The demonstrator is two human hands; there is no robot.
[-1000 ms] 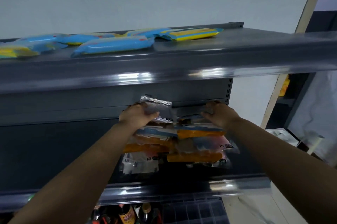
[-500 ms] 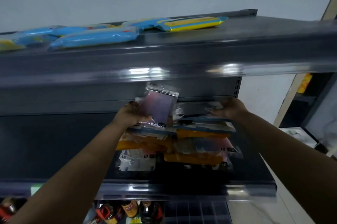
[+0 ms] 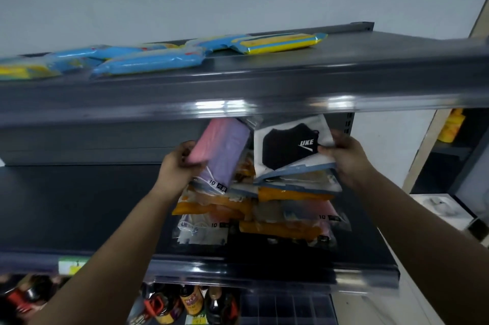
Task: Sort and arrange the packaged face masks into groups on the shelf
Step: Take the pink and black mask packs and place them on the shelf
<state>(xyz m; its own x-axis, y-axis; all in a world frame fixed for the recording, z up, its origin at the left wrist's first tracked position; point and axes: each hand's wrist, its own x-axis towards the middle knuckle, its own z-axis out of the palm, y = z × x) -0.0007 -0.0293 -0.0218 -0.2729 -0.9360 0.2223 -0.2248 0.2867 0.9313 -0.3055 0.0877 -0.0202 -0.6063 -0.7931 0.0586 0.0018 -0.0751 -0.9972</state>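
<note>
On the dark middle shelf (image 3: 79, 208) lies a heap of packaged face masks (image 3: 264, 208) in clear bags: orange, pink, white and grey ones. My left hand (image 3: 177, 163) grips a pink and purple mask pack (image 3: 222, 150), lifted and tilted above the heap's left side. My right hand (image 3: 346, 155) pinches the right edge of a white pack with a black mask (image 3: 288, 147) printed "UKE", raised off the heap's right side. Both packs reach up to the underside of the upper shelf.
The upper shelf (image 3: 344, 70) carries several blue and yellow packets (image 3: 158, 60) along its back. Below the middle shelf stand dark bottles (image 3: 190, 303). Another shelving unit with a yellow item (image 3: 449, 126) stands to the right. A pale wall lies behind.
My left hand has lifted the pink and purple pack higher. My right hand has picked the black-mask pack up off the heap and tilted it up. The view has tipped downward slightly.
</note>
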